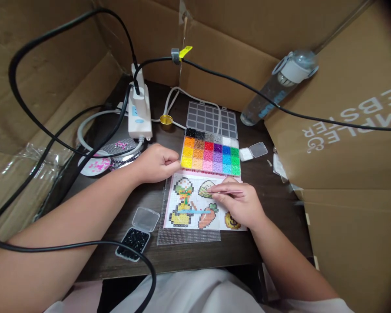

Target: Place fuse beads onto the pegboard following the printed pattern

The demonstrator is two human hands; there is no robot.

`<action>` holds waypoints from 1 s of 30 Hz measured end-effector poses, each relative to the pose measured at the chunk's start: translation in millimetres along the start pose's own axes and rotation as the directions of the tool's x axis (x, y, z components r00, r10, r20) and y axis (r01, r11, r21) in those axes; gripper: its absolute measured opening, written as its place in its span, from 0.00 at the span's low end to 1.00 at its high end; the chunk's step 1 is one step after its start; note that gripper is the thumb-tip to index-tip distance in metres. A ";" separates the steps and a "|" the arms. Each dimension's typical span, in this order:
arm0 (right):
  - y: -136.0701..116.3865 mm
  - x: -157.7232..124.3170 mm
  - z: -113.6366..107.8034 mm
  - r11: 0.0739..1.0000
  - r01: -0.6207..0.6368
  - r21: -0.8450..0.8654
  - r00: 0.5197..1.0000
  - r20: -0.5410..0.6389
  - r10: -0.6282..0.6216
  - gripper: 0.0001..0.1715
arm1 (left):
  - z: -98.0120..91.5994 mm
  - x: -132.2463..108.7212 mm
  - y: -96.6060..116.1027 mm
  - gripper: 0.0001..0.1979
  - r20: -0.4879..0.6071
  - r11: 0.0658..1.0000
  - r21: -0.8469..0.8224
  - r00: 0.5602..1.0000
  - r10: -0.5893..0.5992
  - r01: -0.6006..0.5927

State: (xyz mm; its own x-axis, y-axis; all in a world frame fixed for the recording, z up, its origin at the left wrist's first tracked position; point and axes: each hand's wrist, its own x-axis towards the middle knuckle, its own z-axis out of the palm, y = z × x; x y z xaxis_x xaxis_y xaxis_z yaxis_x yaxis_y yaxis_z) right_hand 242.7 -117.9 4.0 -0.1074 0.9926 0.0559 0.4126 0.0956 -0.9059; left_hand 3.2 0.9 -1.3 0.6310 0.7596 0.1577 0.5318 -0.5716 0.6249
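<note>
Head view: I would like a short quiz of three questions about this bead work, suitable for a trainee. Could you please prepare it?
1. Which hand holds the thin pink tool?
2. True or false: the small box of black beads has its lid open.
3. Which of these is nearest the left hand: A) bottle, B) bead tray, C) coin pattern?

Key: 1. The right hand; 2. True; 3. B.
</note>
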 end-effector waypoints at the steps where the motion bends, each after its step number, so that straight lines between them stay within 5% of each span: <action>1: 0.4 0.0 0.3 1.000 -0.008 0.012 1.000 -0.002 0.008 0.08 | 0.0 0.1 0.2 0.16 -0.001 1.000 -0.003 1.000 0.002 -0.002; 30: 8.9 4.1 0.8 0.993 -0.047 0.109 0.999 -0.019 0.049 0.06 | 0.3 -0.8 2.2 0.17 0.003 0.999 -0.022 1.000 -0.031 0.031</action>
State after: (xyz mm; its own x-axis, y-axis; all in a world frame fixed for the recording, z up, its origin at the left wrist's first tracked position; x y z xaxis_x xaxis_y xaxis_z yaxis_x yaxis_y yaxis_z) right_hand 245.2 -113.0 -4.1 -0.0695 0.9974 0.0193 0.3158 0.0403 -0.9480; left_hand 4.0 -1.1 -0.3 0.6161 0.7759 0.1358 0.5387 -0.5408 0.6461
